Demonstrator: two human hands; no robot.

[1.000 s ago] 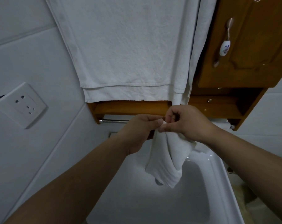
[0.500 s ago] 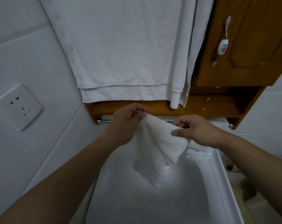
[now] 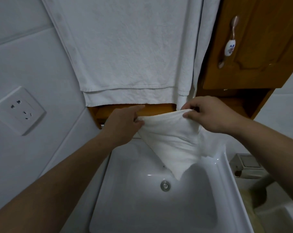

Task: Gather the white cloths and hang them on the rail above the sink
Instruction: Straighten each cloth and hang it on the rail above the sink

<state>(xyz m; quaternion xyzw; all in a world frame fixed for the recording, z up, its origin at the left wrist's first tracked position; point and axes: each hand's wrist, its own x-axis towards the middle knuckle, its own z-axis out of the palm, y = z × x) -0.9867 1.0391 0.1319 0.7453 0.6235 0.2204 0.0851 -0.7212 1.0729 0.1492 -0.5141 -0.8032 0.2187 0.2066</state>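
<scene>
The left hand [image 3: 124,125] and right hand [image 3: 207,115] each pinch a top corner of the small white cloth [image 3: 172,143], stretched above the sink [image 3: 226,167] just below the wooden shelf [image 3: 157,108]. Soft and light, it probably drapes easily; its upper edge seems the best hold.
</scene>
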